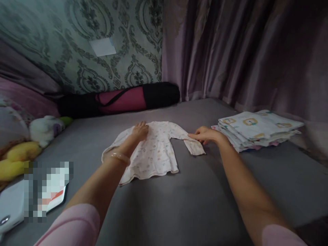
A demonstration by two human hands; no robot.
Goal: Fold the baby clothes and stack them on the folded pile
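Note:
A small white long-sleeved shirt (156,150) with a faint pastel print lies spread on the grey bed sheet. My left hand (140,131) rests on its upper left part, near the neckline, with the fingers laid down on the fabric. At the sleeve on the right, my right hand (205,134) pinches the cloth between thumb and forefinger. Beyond that pinch the cuff end bends down toward me. The left sleeve is partly hidden beneath my left forearm, which wears a pale bangle (120,158).
A stack of folded printed cloths (256,128) sits at the right. Along the back wall lies a long black and maroon bag (123,99). Plush toys (42,130) and a partly blurred device (55,198) lie at the left. Purple curtains (205,51) hang behind.

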